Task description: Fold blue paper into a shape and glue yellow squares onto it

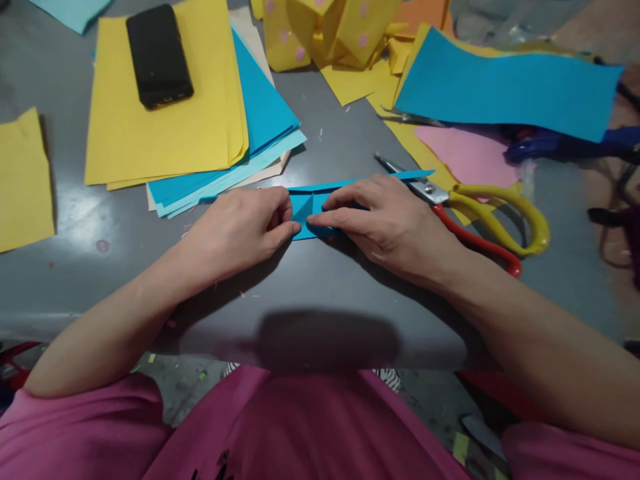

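Note:
A folded strip of blue paper [303, 208] lies across the grey table in front of me, with creases and a raised edge showing in its middle. My left hand [250, 223] grips its left part, fingers curled and thumb pressed on the near edge. On the right part, my right hand [377, 217] holds the strip between its fingers, the foremost finger reaching over the creased middle. The hands hide much of the strip; its pointed right end sticks out past my right knuckles. Scissors [435, 193] with one yellow and one red handle lie beside my right hand.
A black phone [160, 57] rests on stacked yellow paper [165, 140], over blue sheets [265, 100]. Folded yellow shapes with pink dots [290, 33] stand at the back. Blue paper [510, 83] and pink paper [467, 153] lie right; a yellow sheet [25, 183] is left.

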### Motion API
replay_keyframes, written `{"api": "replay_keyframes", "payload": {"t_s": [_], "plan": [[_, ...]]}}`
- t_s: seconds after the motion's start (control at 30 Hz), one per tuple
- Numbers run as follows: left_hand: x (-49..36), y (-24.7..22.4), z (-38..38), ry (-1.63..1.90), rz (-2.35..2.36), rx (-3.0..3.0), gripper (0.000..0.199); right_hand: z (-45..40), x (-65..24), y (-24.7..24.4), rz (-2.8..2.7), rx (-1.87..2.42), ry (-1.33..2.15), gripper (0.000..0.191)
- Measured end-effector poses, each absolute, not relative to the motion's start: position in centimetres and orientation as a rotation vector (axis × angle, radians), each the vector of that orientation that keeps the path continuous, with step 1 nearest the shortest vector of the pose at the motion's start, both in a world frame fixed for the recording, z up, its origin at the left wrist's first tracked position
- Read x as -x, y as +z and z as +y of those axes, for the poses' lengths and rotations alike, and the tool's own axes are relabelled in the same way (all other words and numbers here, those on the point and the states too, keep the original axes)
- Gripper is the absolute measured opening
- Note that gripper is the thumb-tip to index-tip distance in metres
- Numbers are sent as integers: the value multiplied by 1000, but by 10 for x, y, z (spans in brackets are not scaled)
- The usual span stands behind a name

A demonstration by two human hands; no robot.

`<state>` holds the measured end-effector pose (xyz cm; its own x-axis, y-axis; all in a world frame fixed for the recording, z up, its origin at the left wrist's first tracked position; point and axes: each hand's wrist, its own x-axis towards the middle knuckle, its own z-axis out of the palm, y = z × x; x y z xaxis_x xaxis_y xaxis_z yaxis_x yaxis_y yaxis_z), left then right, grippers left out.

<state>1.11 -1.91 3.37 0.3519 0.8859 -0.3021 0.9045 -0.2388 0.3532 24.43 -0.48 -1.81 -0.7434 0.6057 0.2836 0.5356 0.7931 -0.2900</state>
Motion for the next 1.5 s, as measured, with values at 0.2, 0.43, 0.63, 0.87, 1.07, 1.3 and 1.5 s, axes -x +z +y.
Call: {"api": "replay_keyframes", "payload": {"t_s": [0.2,0.43,0.63,0.87,1.07,1.3,1.5], "plan": [[-12,33,-20,-54,1586,-2160,18,-4,-245,-18,-2639,825,219,33],[-11,30,-20,-40,1575,-2187,14,-3,-245,-16,-2659,767,243,33],[-11,29,-20,-23,1571,-2198,14,-5,-247,-8,-2753,659,163,35],[-9,31,-18,33,1529,-2096,16,-10,-242,-2,-2817,589,6,38],[-11,32,-20,74,1550,-2080,28,-7,-241,-8,-2776,551,1,38],[-10,32,-21,28,1529,-2109,32,-7,-240,-10,-2780,555,-26,35],[12,36,-25,-16,1464,-2075,30,-8,-240,-7,-2780,550,-39,33]]}}
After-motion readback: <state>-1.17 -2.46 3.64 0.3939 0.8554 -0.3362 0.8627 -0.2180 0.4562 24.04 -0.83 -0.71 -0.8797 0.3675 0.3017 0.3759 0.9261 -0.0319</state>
